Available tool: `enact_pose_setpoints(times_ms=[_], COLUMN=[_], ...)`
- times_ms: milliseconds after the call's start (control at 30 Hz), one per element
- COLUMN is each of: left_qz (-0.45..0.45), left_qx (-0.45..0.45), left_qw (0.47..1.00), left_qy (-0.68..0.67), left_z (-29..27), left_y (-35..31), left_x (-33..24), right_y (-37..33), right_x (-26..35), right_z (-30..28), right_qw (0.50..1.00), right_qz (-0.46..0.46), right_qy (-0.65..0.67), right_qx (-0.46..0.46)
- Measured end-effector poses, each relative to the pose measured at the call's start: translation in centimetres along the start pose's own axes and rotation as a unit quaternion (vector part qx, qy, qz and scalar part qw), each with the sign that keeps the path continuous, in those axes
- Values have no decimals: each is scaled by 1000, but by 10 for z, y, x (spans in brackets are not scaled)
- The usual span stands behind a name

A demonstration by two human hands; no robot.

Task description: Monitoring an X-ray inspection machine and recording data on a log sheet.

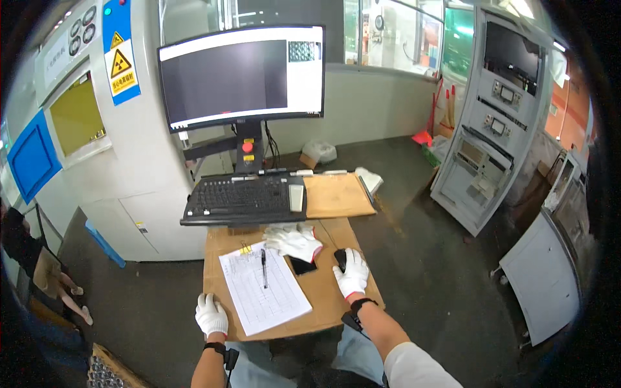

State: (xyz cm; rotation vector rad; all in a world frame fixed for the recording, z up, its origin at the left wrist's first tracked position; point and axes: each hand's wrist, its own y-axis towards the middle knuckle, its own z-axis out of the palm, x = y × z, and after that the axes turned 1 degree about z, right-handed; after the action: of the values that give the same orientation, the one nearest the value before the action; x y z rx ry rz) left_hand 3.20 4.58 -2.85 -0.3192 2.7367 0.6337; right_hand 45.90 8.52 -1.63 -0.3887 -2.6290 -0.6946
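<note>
My right hand (353,276), in a white knit glove, rests over a black computer mouse (341,258), its fingers around it. My left hand (211,315), gloved the same way, lies at the left edge of the cardboard-topped table (217,275), fingers resting on the surface with nothing in them. Between the hands is a stack of printed form sheets (278,307), held by a yellow binder clip (245,249). A black pen (264,268) lies on the sheets. Spare white gloves (291,240) partly cover a dark phone (302,266).
Behind the table, a black keyboard (242,197) and a brown envelope (336,195) lie on a tray under a large monitor (242,77). A white machine cabinet (155,223) stands left, a grey equipment rack (488,129) right. Another person (48,268) is at the far left.
</note>
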Motion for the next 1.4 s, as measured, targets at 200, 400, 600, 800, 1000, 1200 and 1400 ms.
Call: enact_pose_setpoints(times_ms=[200, 400, 600, 800, 1000, 1200, 1400], left_qz=[-5, -8, -24, -29, -2, -17, -8], left_qx=[6, 6, 11, 14, -5, -2, -13], left_qw=[1000, 1000, 1000, 999, 1000, 1000, 1000], left_qy=[12, 14, 12, 16, 1, 12, 25], left_z=[2, 13, 20, 23, -19, 8, 13], left_y=[-8, -4, 1, 4, -3, -2, 0], left_x=[4, 8, 6, 6, -17, -2, 2], right_y=[-8, -4, 6, 7, 2, 4, 4], right_x=[-6, -11, -3, 9, -2, 2, 0], right_z=[8, 14, 9, -3, 3, 1, 6], right_qw=[998, 999, 998, 997, 997, 998, 997], right_qz=[-42, -30, -41, -28, -37, -46, -55], right_qy=[-21, -19, -27, -55, -52, -38, -45], right_qx=[-37, -33, -40, -38, -41, -35, -44])
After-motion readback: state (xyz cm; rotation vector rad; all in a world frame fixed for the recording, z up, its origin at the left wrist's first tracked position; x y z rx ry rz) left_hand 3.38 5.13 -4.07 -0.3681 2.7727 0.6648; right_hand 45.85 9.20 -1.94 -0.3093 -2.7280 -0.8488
